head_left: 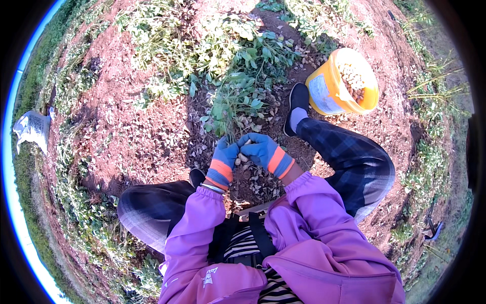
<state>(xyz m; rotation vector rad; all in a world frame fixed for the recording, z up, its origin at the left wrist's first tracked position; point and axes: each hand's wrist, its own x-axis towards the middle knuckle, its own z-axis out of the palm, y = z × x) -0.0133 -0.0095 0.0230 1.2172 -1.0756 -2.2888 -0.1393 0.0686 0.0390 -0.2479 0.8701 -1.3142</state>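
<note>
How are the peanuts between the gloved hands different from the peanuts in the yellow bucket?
Number: only a few hand peanuts show, while the bucket peanuts make a big pile.
Place: the hand peanuts are between the left hand and right hand; the bucket peanuts lie inside the yellow bucket, with no hand touching them.
Both groups look pale and tan.

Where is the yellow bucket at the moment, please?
In the head view, the yellow bucket stands at the upper right, immediately right of the person's dark right shoe.
</note>
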